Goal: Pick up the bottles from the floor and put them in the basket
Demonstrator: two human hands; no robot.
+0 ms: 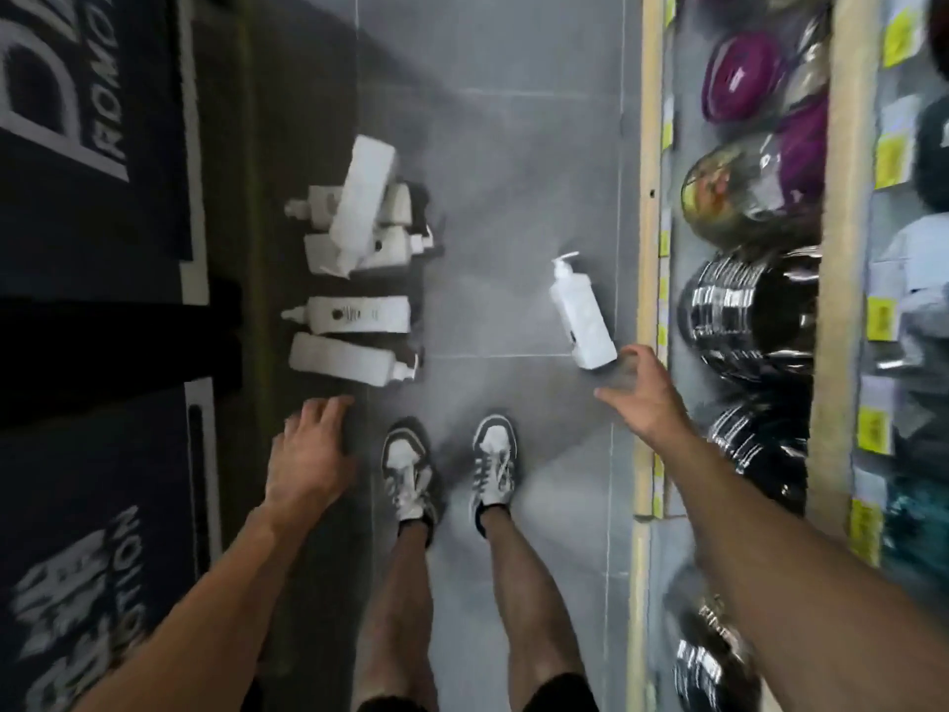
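Fingers (pixel 613 395) of the right hand (pixel 648 403) spread just beside the pump bottle (pixel 583 321).

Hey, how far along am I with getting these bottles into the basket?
Done: nothing visible; no basket is in view and both hands are empty. In hand: the right hand hovers open by the lone pump bottle, the left hand by the nearest bottle of the pile. Left: every bottle, still on the floor.

One white plastic pump bottle (pixel 583 318) by the right hand (pixel 642 390); about seven more white bottles (pixel 354 313) beyond the left hand (pixel 308 449); two black-and-white trainers (pixel 405 470).
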